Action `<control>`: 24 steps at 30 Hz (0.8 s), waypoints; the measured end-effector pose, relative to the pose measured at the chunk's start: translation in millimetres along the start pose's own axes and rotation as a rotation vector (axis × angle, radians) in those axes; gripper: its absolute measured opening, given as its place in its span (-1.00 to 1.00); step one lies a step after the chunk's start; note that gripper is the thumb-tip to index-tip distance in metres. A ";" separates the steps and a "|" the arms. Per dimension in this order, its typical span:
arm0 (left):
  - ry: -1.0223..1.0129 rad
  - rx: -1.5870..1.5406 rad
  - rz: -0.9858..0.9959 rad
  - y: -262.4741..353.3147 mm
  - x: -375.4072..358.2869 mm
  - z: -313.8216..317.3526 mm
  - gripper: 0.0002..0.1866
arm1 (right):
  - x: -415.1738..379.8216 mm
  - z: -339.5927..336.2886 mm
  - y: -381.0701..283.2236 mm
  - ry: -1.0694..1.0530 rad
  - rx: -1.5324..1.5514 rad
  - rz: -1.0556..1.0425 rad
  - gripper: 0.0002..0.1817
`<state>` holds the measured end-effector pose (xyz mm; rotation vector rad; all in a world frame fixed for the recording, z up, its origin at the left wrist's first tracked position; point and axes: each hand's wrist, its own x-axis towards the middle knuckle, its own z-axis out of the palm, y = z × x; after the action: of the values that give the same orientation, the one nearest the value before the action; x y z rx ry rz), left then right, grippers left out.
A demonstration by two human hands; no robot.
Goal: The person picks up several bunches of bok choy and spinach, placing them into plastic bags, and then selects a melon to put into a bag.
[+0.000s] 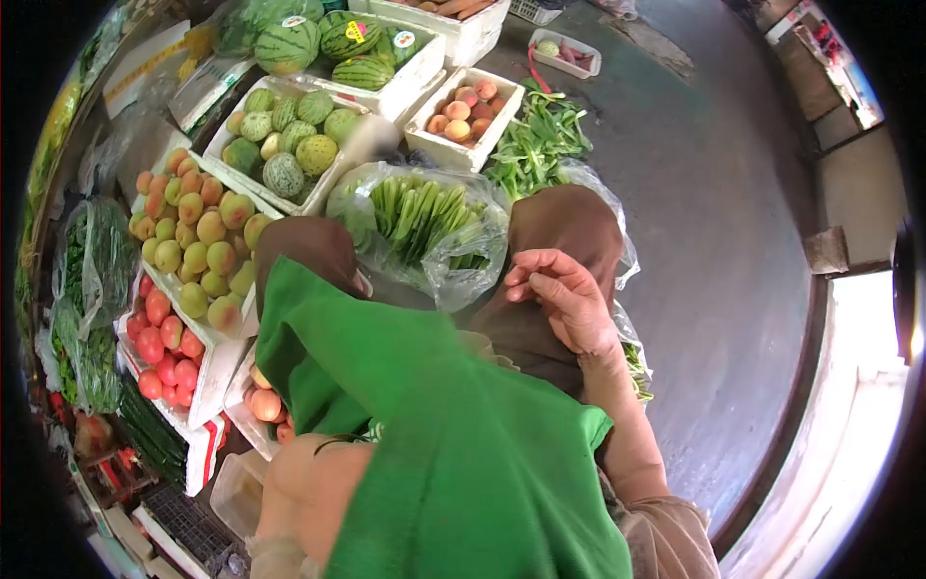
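My right hand (561, 294) is raised over my right knee (564, 227), its fingers loosely bent and a little apart from the thumb. Nothing shows in it. A green apron (453, 425) spreads over my lap and hides my left hand; only part of the left arm (313, 492) shows beside it. Between my knees stands a clear plastic bag (463, 275) with bundled green vegetable stalks (420, 217) inside. Loose leafy greens (540, 140) lie just beyond my right knee, partly on plastic.
White foam boxes to the left and ahead hold watermelons (362, 43), small striped melons (283, 174), peaches (463, 116), yellow-green fruit (207, 222) and tomatoes (166, 343). A small white tray (566, 53) sits on the grey floor (709, 280). Bagged greens (101, 261) are far left.
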<state>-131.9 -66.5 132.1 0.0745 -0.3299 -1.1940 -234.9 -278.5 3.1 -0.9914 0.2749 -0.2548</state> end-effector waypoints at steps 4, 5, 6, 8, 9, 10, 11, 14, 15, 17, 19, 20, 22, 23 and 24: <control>-0.011 -0.006 0.001 6.6 1.3 -5.3 -0.52 | -1.9 0.8 0.4 -0.047 0.021 0.004 -0.72; -0.012 0.008 0.013 10.7 1.5 -6.0 -0.52 | -2.6 3.9 -0.7 0.004 0.048 0.050 -0.72; -0.017 0.020 0.024 13.6 3.4 -6.7 -0.52 | -3.0 5.5 -2.7 0.057 0.073 0.093 -0.72; -0.022 0.034 0.030 11.1 16.0 -8.2 -0.52 | -6.0 6.4 -4.2 0.017 0.122 0.053 -0.72; -0.021 0.042 0.028 10.8 17.9 -12.2 -0.52 | -7.5 7.2 -4.0 0.022 0.127 0.040 -0.72; -0.010 0.025 0.039 9.9 22.7 -19.8 -0.49 | -6.9 7.8 -4.5 0.024 0.133 0.026 -0.72; 0.001 0.008 0.050 9.5 26.5 -25.1 -0.45 | -6.4 7.8 -7.2 0.025 0.114 0.050 -0.73; 0.120 0.101 0.050 10.2 31.6 -29.3 -0.48 | -5.6 4.1 -4.7 0.027 0.112 0.055 -0.74; 0.143 0.095 0.048 9.9 33.0 -31.1 -0.47 | -6.5 7.1 -6.9 0.039 0.118 0.070 -0.76; 0.158 0.122 0.051 10.5 33.5 -35.5 -0.47 | -5.8 7.5 -7.6 0.022 0.120 0.056 -0.76; 0.176 0.146 0.049 12.0 35.1 -39.8 -0.48 | -5.4 8.0 -7.0 0.011 0.124 0.043 -0.76; 0.212 0.212 0.058 13.8 36.5 -42.2 -0.51 | -4.9 8.1 -6.7 0.001 0.127 0.032 -0.77; 0.247 0.276 0.055 18.4 37.0 -46.6 -0.53 | -4.6 6.4 -5.3 0.002 0.133 0.015 -0.77; 0.353 0.395 0.052 24.7 34.6 -49.4 -0.57 | -4.2 4.6 -2.8 0.006 0.092 -0.013 -0.76; 0.454 0.515 0.047 31.5 32.5 -53.9 -0.60 | -4.6 2.0 -1.9 0.014 0.050 -0.044 -0.75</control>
<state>-77.3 -91.1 95.0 0.7686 -0.2277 -0.9872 -238.6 -276.4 6.2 -0.9472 0.2584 -0.3069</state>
